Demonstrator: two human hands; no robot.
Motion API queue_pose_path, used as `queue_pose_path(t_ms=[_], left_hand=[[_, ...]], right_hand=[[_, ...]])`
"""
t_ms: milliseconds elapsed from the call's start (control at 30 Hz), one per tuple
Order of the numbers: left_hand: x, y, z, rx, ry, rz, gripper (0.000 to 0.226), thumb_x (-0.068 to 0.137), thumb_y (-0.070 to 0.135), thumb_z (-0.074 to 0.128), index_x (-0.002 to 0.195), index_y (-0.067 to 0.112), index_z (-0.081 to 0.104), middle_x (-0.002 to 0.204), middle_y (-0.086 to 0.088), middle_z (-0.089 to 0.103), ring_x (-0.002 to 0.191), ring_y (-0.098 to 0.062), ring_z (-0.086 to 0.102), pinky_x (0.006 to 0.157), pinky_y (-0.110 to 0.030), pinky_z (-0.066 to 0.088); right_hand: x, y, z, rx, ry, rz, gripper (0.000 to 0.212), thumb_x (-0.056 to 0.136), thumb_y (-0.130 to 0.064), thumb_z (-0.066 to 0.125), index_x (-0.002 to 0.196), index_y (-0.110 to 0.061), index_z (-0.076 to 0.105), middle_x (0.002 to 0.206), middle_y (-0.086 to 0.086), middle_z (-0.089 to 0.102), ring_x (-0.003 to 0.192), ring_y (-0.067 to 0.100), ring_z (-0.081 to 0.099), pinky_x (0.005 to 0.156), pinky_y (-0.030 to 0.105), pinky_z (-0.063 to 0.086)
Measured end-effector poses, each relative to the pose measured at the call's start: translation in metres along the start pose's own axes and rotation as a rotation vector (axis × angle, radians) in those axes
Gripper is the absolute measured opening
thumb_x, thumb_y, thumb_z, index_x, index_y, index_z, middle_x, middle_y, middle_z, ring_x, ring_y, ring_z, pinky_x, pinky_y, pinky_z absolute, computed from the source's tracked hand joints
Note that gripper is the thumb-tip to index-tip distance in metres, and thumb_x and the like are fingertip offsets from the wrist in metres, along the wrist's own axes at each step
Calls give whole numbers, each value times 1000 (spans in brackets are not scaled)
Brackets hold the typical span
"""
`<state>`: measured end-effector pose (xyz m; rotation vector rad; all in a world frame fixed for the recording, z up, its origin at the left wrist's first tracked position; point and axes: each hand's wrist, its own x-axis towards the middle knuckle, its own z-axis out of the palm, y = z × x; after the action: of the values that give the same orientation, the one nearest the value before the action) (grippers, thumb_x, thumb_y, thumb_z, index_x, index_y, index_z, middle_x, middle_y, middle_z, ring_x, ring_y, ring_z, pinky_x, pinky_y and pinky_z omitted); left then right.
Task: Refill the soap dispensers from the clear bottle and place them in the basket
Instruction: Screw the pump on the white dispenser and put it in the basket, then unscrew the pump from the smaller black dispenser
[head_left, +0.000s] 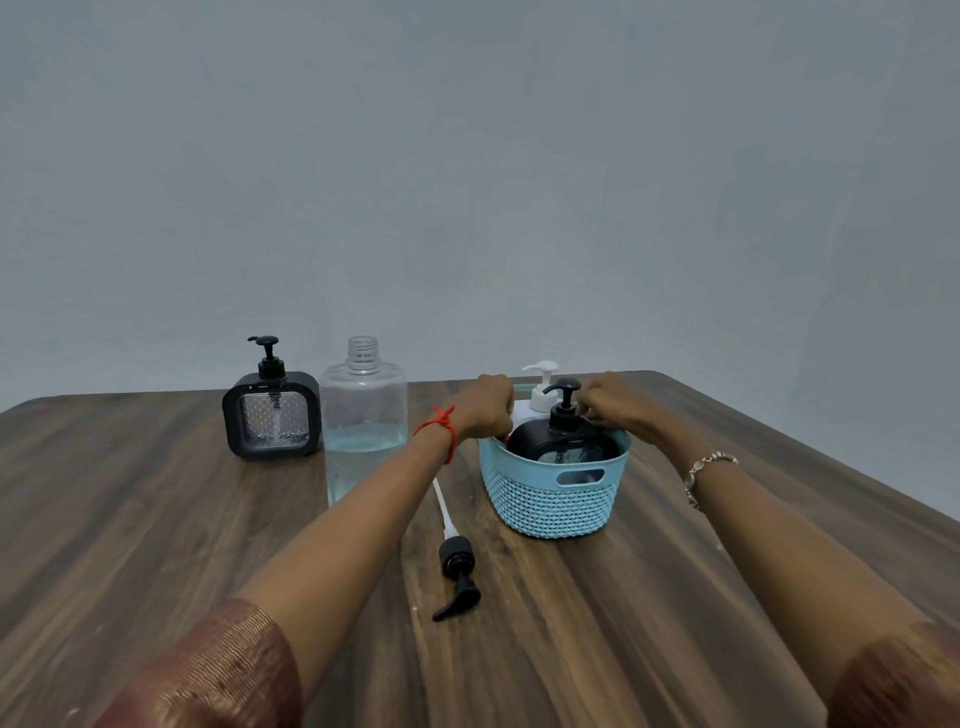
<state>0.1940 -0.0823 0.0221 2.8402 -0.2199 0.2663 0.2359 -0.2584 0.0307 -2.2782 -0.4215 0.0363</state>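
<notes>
A light-blue woven basket (556, 499) stands on the wooden table, right of centre. Inside it a black square dispenser (563, 441) leans in front of a white dispenser (540, 384). My left hand (485, 405) grips the black dispenser's left shoulder at the basket rim. My right hand (615, 402) holds it near the pump neck on the right. The clear bottle (363, 415), uncapped and about a third full of liquid, stands left of the basket. Another black square dispenser (271, 415) stands at the far left.
A loose black pump head with a long white tube (457, 561) lies on the table in front of the clear bottle, just left of the basket. The table's right edge (810, 467) runs diagonally behind my right forearm. A plain grey wall is behind.
</notes>
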Motion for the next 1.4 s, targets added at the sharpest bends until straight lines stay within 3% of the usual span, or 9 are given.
queue_pose_path(t_ms=[200,333,433,633,800,1067,1133,1233,1400], left_hand=[[-16,7,-3,-56,62,-10,37,81,3,56,54,13,34,60,-5,34,51,-14,28,46,-23,22],[-44,14,-29,-186,162,81,15,80,-2,57,89,9,62,85,-15,53,74,-27,52,67,-29,44],[-77,14,-54,-296,374,184,25,83,11,61,106,8,69,91,-9,72,85,-22,67,84,-36,53],[-155,-23,-91,-692,971,282,13,88,15,56,94,10,67,67,-4,66,60,-11,64,57,-22,51],[-193,-88,-83,-826,1257,177,14,89,17,51,101,14,58,88,-2,65,87,-13,64,70,-29,53],[-180,-189,-36,-918,746,-460,73,88,28,60,147,10,19,154,-5,22,141,-16,22,111,-28,21],[-172,-205,-30,-921,660,-491,63,86,29,63,139,13,34,142,-1,42,128,-17,40,106,-31,32],[-157,-228,-29,-792,591,-500,23,83,31,66,74,32,45,73,24,60,75,-1,49,74,-21,40],[-101,-312,1,-822,535,-486,54,51,71,72,87,33,56,101,0,71,95,-21,67,89,-49,51]], right_hand=[[-3,3,4,-27,130,-56,15,81,-3,45,74,-10,57,72,12,48,74,37,55,68,42,46],[-16,-23,4,208,600,-129,30,89,2,42,108,4,65,111,18,66,106,28,60,99,37,45],[-35,-67,5,450,853,-301,29,86,5,41,99,1,66,99,18,69,87,17,61,84,29,49],[-84,-161,54,617,790,-688,32,78,8,39,94,-5,63,85,6,65,81,12,65,75,39,57],[-108,-202,128,493,626,-936,28,79,11,43,99,2,61,94,10,64,88,10,61,73,20,50],[-81,-196,258,295,219,-375,46,84,-3,51,129,-3,39,132,13,44,121,24,42,83,17,28],[-64,-192,270,302,172,-215,51,83,-6,55,130,-1,34,136,16,38,124,28,39,83,19,29],[-36,-190,284,292,164,-78,60,83,-14,59,133,-1,29,141,18,31,129,31,35,99,30,31],[3,-196,304,425,149,20,82,82,-13,61,146,-7,10,152,19,16,139,34,24,111,44,29]])
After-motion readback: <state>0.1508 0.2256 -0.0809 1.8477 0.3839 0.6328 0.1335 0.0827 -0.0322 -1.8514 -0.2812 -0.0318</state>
